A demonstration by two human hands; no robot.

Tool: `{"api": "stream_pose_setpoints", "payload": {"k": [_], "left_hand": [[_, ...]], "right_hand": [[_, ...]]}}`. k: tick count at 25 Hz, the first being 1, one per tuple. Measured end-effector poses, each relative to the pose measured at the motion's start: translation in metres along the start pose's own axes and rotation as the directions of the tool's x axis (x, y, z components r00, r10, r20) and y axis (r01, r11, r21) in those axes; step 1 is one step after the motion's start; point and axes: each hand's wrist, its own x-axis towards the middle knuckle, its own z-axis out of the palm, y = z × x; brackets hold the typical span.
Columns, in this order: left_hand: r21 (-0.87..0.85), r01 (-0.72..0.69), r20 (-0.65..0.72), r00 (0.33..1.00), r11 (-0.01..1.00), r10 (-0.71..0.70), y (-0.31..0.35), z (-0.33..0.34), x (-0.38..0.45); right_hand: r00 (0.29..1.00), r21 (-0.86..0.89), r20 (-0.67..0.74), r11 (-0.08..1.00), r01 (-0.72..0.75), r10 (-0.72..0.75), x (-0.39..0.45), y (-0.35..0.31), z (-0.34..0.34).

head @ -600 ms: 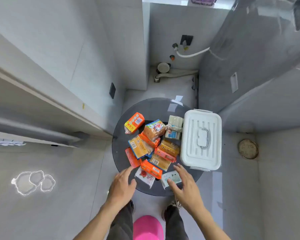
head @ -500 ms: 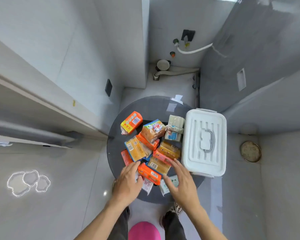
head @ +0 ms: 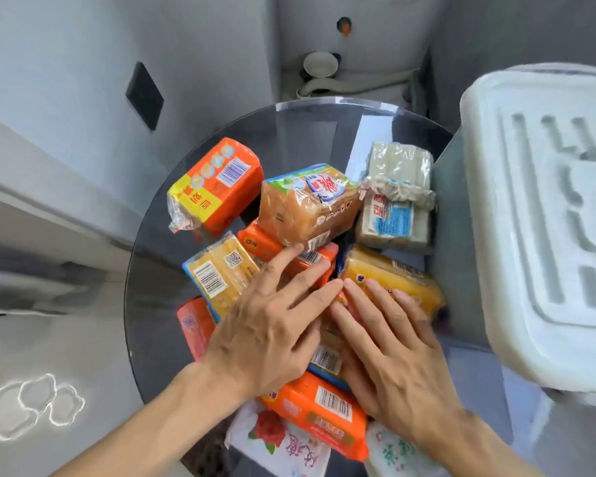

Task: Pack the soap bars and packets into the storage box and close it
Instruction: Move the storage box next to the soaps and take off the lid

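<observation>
The round glass counter (head: 159, 256) carries a heap of wrapped soap bars and packets, and the white storage box (head: 537, 215) sits at its right edge with the lid on. Taking that box as the landmark: just beside its left wall lie a pale grey-green soap pack (head: 394, 197) and, nearer the person, a yellow soap bar (head: 393, 280). Farther left of the box are a brown soap pack with a blue label (head: 307, 204), an orange-and-yellow packet (head: 214, 187) and a yellow bar with a barcode (head: 217, 273). An orange packet (head: 320, 414) lies at the near side of the heap, over a white floral packet (head: 279, 442). The left hand (head: 272, 325) rests flat on the middle of the heap, its grip wide, fingers straight, holding nothing. The right hand (head: 389, 346) lies beside it, closer to the box, grip likewise wide, fingertips touching the yellow soap bar.
</observation>
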Motion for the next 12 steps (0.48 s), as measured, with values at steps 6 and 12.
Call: {"api": "stream_pose_setpoints", "payload": {"k": [6,12], "left_hand": [[0.077,-0.060,-0.015,0.998,0.995,0.062,-0.002,0.000,0.002],[0.198,-0.081,-0.077,0.992,0.977,0.098,-0.004,0.007,-0.004]], "right_hand": [[0.997,-0.028,-0.063,0.999,0.035,-0.037,0.002,-0.004,-0.004],[0.991,-0.074,-0.126,0.997,0.029,-0.038,-0.005,-0.009,-0.001]]}}
